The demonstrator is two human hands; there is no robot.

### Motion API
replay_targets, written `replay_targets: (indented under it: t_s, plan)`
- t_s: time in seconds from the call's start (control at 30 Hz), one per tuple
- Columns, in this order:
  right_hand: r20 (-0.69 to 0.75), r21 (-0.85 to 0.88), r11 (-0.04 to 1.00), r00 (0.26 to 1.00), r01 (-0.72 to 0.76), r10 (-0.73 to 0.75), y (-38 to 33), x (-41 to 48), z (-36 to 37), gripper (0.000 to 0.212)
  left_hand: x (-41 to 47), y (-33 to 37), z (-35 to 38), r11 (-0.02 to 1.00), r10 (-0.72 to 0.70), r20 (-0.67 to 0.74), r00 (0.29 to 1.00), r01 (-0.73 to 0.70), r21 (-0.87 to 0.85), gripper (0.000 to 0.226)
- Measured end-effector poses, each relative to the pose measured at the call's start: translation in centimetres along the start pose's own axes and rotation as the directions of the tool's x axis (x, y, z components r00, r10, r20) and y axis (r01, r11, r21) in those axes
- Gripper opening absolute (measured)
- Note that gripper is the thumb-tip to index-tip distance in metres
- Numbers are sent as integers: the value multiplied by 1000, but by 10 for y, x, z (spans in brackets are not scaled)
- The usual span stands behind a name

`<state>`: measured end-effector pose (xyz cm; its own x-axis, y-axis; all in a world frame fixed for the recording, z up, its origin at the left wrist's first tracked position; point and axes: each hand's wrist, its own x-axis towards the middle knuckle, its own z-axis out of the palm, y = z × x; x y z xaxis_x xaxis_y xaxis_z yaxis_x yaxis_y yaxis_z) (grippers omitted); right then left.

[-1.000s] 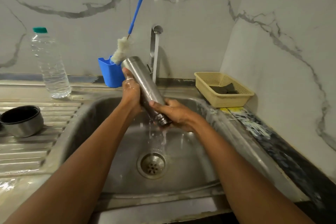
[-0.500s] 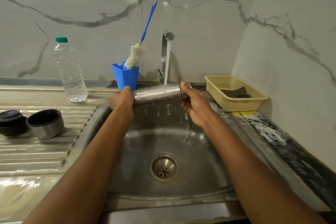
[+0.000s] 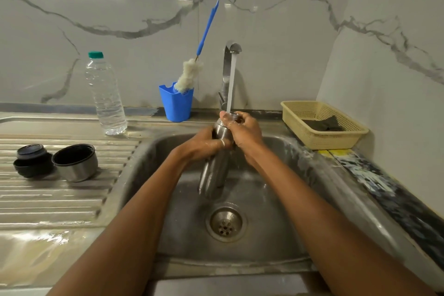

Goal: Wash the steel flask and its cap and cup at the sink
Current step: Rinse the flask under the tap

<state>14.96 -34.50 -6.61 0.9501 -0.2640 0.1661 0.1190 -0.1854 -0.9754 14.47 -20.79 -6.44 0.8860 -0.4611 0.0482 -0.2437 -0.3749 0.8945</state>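
You are holding the flask mouth-up under the running tap, over the sink: left grip wrapping its body, right grip curling round its neck.

This is a kitchen, most likely a home one, seen at its washing-up corner. A steel sink with a round drain and a ribbed drainboard is set into a counter against walls of white, grey-veined marble-look tile. A tap stands behind the basin, its water running onto a flask held over it. Household washing gear lines the back edge: a blue holder with a fluffy brush in it, and a yellow basket with a dark pad inside. A cup and cap sit on the drainboard, near a plastic bottle.
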Motion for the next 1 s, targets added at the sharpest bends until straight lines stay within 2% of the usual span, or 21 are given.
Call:
replay_targets:
  t_s: [0.03,0.1,0.17,0.2,0.23,0.27,0.33,0.4,0.47,0.53,0.6,0.73,0.83,0.9,1.0]
  plan:
    - [-9,-18,1000,1000,12,-12,0,1,4,47,2,-3,5,1000,28,-4,1000,-28,15,24]
    - [-20,-77,996,999,44,-46,1,-2,10,39,7,-7,19,994,50,-111,993,-38,100,31]
    - [-38,-142,988,997,62,-68,3,-4,11,37,9,-9,28,989,14,-223,975,19,144,35]
    - [-39,-174,982,996,76,-84,3,-5,9,37,11,-9,30,993,-35,-234,972,61,105,34]
    - [-26,-205,974,994,97,-105,3,-7,5,37,14,-13,27,993,-87,-219,972,102,59,36]
    - [7,-228,966,993,120,-121,3,-8,0,37,16,-17,24,991,-132,-181,975,137,15,46]
    - [116,-229,963,987,140,-115,5,-11,-11,42,19,-21,17,991,-130,-125,984,132,8,73]
    - [226,-234,966,973,108,-54,6,-16,-18,54,25,-30,15,995,-77,-97,992,82,57,76]
    - [267,-244,967,964,79,-12,7,-20,-21,61,30,-35,16,996,-47,-82,995,53,77,74]
    - [264,-255,962,964,99,-29,7,-19,-20,55,27,-32,13,994,-44,-68,997,50,95,75]
    - [262,-268,957,964,115,-43,8,-18,-17,47,29,-36,7,980,-52,-39,998,58,188,81]
    - [217,-375,913,973,158,-80,7,-13,-7,55,22,-39,-3,902,-120,-26,992,120,415,115]
    - [227,-419,892,971,170,-79,14,-12,1,63,18,-40,-3,864,-181,-13,983,165,476,115]
    - [223,-439,882,972,169,-76,11,-12,2,61,17,-40,-3,852,-204,2,979,177,493,111]
    - [118,-434,882,982,184,-148,-15,-7,-3,53,18,-40,-7,854,-219,29,975,177,490,119]
